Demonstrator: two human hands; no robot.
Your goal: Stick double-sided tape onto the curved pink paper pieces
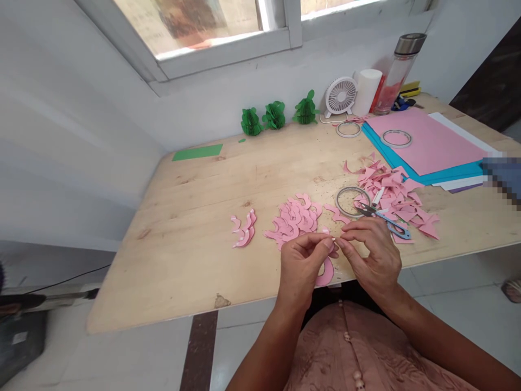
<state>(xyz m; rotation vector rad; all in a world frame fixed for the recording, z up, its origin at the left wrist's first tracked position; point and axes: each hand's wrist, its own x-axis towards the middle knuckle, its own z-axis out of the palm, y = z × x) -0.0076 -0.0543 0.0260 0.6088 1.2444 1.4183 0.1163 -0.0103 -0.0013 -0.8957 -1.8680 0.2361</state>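
Observation:
My left hand [300,263] pinches a curved pink paper cutout [325,273] near the table's front edge. Its thumb and forefinger meet my right hand [373,251], whose thumb and forefinger are pressed together at a tiny white bit on the cutout's end. What exactly the right fingers grip is too small to make out. Left of the hands lies a heap of wavy pink cutouts [296,216], and farther left a smaller group of pink cutouts [247,231] with whitish tips. A tape roll [353,202] and blue-handled thread snips [396,227] lie just beyond my right hand.
Pink paper scraps [393,190] spread to the right. Behind them are stacked coloured sheets [437,138] with another tape roll [396,139] on top. Green paper ornaments [274,115], a small fan [341,96] and a glass bottle [396,76] stand along the wall.

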